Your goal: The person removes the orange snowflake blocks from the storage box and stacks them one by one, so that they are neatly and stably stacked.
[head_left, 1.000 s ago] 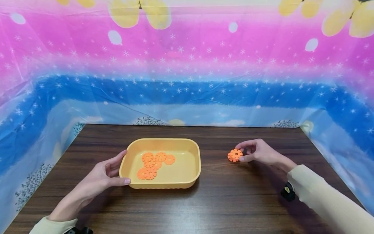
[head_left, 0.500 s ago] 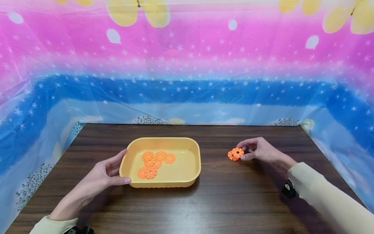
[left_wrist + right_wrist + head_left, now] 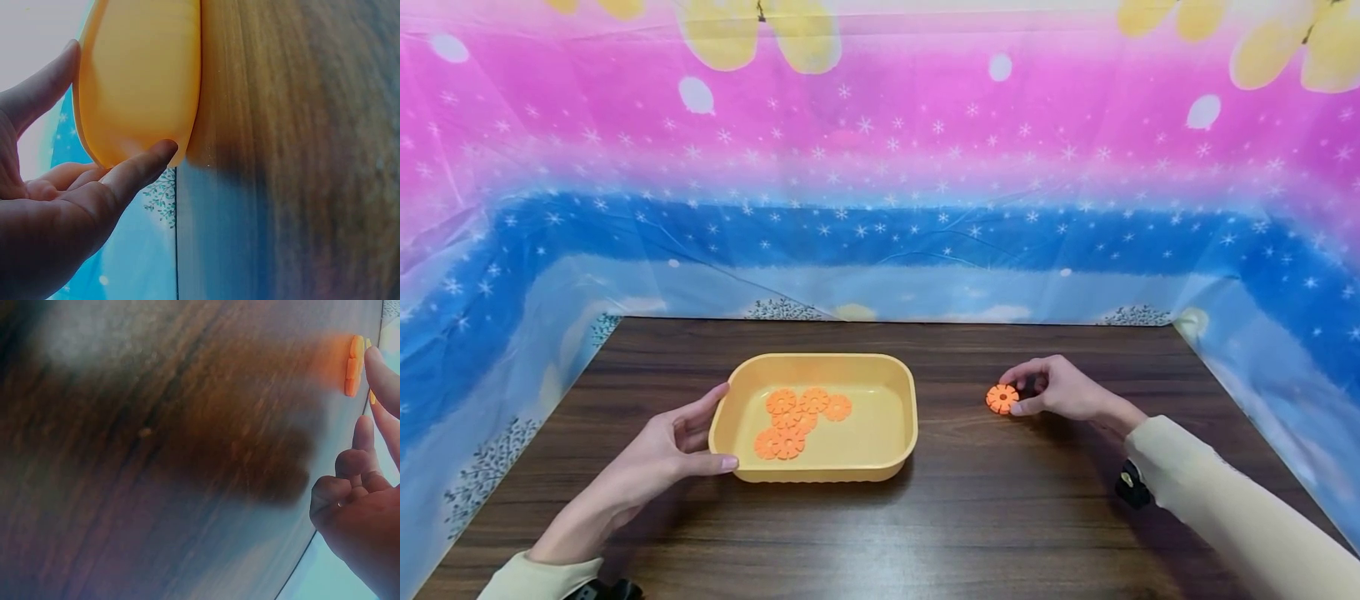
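Observation:
In the head view my left hand [image 3: 662,448] holds the left end of a yellow plastic tray [image 3: 865,475], thumb at the near corner and fingers along the far side. Thin orange notched building discs [image 3: 789,442], flower-like with centre holes, lie overlapping in the tray's left half. My right hand [image 3: 1057,388], to the right of the tray, pinches a small stack of orange building discs [image 3: 1002,399] between thumb and fingers. The right wrist view shows the stack [image 3: 354,365] edge-on, close over the table, while the other fingers curl inward.
Dark wood-grain table [image 3: 880,542] under both hands. A printed pink and blue cloth [image 3: 880,167] surrounds its back and sides. The tray's right half has bare floor.
Half a second ago the discs in my right hand were fanned apart, two showing side by side; now they line up as one stack. My left hand and the tray stay in place.

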Demonstrator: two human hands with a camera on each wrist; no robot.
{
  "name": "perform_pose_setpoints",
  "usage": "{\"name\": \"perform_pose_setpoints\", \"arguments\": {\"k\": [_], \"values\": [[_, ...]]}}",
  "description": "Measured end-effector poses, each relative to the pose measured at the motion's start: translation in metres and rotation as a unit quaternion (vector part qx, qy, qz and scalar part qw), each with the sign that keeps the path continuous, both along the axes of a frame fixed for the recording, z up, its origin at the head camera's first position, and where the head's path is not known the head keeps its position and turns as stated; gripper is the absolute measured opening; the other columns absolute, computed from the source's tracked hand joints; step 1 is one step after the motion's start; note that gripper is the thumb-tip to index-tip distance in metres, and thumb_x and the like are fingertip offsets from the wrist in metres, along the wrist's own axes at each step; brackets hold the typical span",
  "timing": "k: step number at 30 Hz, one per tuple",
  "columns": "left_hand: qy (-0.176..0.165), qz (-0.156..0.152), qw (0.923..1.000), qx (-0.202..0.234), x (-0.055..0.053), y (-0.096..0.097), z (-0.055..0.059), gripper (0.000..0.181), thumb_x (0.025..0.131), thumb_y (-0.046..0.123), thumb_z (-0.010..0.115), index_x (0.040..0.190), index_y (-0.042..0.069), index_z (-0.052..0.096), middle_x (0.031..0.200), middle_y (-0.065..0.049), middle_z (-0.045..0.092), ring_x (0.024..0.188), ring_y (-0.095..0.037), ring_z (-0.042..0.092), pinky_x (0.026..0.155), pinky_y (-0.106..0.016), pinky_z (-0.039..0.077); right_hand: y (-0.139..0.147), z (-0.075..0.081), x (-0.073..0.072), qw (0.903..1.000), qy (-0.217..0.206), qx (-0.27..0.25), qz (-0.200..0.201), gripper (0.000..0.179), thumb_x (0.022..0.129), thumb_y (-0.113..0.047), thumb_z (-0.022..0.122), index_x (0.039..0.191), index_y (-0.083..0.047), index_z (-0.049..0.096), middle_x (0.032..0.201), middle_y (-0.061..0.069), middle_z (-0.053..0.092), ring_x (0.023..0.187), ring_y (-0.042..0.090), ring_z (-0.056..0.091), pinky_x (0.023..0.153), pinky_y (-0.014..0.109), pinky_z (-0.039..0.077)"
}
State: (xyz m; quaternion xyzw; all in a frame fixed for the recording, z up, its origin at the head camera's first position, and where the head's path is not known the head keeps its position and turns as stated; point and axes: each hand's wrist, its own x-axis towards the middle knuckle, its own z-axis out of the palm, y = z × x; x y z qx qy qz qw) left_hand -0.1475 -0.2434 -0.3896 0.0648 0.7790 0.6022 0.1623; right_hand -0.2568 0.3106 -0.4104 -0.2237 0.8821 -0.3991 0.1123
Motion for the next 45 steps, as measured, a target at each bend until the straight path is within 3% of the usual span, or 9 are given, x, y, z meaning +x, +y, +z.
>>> {"name": "perform_pose_setpoints", "arguments": {"k": [7,29,45], "values": [[0.004,-0.001,1.0000,0.003,0.0004,0.0001,0.0005,0.105,0.090,0.008,0.085,0.170,0.008,0.017,0.172,-0.022,0.018,0.147,-0.045,0.038,0.096,-0.028,0.053,-0.0013,-0.0019,-0.0004,0.9997,0.015,0.020,0.004,0.037,0.087,-0.012,0.089,0.121,-0.003,0.077,0.106,0.011,0.062,0.084,0.026,0.044,0.069,0.033,0.035],[-0.001,0.001,1.0000,0.001,0.0009,0.0003,0.0012,0.106,0.089,0.008,0.086,0.170,0.008,0.017,0.172,-0.022,0.017,0.147,-0.046,0.037,0.097,-0.031,0.054,-0.0031,-0.0016,-0.0014,0.9988,0.027,0.033,0.027,0.036,0.088,-0.007,0.086,0.122,-0.002,0.076,0.106,0.013,0.062,0.083,0.026,0.042,0.069,0.033,0.034],[-0.001,-0.004,1.0000,-0.003,0.0006,-0.0007,0.0006,0.106,0.090,0.010,0.086,0.170,0.009,0.016,0.173,-0.020,0.016,0.148,-0.044,0.035,0.100,-0.032,0.052,-0.0026,-0.0025,-0.0012,0.9990,0.015,0.038,0.021,0.039,0.089,-0.011,0.086,0.126,-0.003,0.075,0.106,0.011,0.061,0.085,0.027,0.044,0.071,0.034,0.035]]}}
